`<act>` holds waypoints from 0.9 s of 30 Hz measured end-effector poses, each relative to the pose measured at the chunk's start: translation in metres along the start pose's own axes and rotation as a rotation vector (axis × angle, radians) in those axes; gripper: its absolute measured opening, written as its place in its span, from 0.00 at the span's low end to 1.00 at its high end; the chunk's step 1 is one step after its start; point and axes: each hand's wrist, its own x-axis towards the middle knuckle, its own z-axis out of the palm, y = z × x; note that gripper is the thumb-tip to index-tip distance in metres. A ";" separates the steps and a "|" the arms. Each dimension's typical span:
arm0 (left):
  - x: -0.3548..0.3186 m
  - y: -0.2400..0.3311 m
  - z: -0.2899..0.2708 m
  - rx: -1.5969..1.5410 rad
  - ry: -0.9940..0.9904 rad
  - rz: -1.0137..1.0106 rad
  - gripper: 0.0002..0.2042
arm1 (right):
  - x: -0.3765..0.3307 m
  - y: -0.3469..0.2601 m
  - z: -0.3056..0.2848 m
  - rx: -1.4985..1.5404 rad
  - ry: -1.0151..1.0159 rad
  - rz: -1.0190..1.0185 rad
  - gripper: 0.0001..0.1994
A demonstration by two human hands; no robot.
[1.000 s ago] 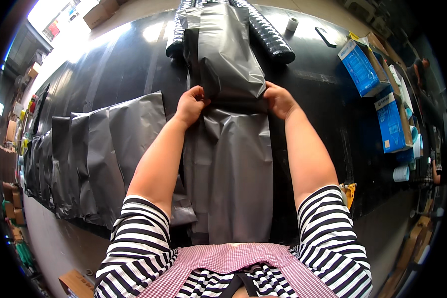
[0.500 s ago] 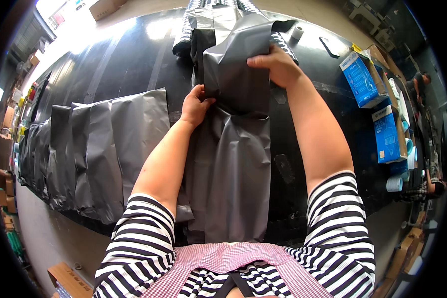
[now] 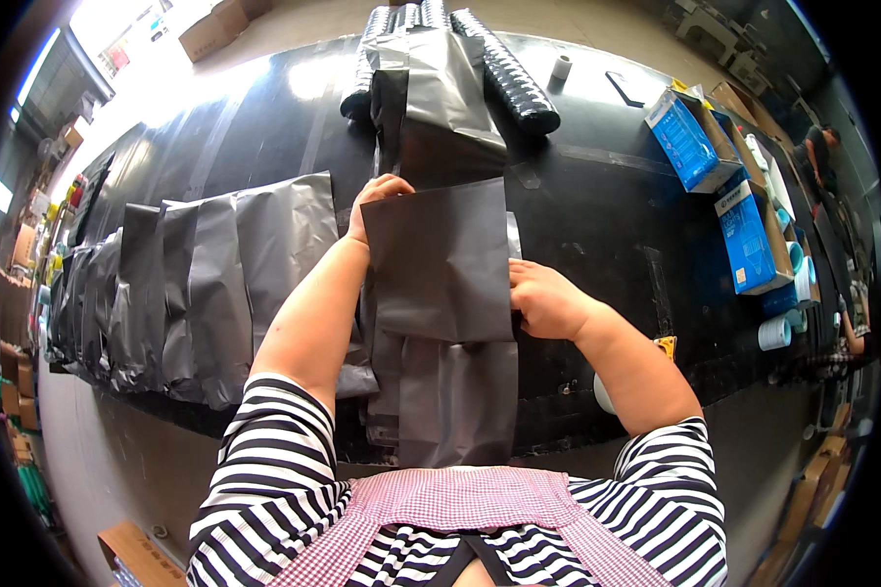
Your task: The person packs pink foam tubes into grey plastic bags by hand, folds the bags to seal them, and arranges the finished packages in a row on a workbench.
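Right hand [image 3: 548, 301] dropped lower; both hands' fingers pinch grey bag [image 3: 440, 259]; left hand [image 3: 377, 196] at corner.

Both hands (left [image 3: 377, 196], right [image 3: 543, 298]) grip a grey plastic bag [image 3: 440, 259] over the black table [image 3: 597, 225].

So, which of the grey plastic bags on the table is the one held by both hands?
The grey bag in the middle: left hand grips its top corner, right hand its right edge. The overlapping row of bags lies untouched at left.
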 end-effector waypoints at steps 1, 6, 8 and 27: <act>0.004 0.010 0.000 -0.117 -0.007 -0.121 0.08 | -0.009 0.002 0.011 -0.148 0.078 -0.026 0.17; -0.022 -0.015 0.006 -0.277 0.017 -0.497 0.07 | -0.047 0.008 0.068 -0.332 0.216 -0.210 0.16; -0.023 -0.037 0.010 -0.619 0.108 -0.481 0.07 | -0.044 0.020 0.077 -0.349 0.263 -0.014 0.14; -0.014 -0.018 0.004 -1.324 -0.113 -1.174 0.25 | 0.013 0.029 0.033 1.000 0.801 0.930 0.12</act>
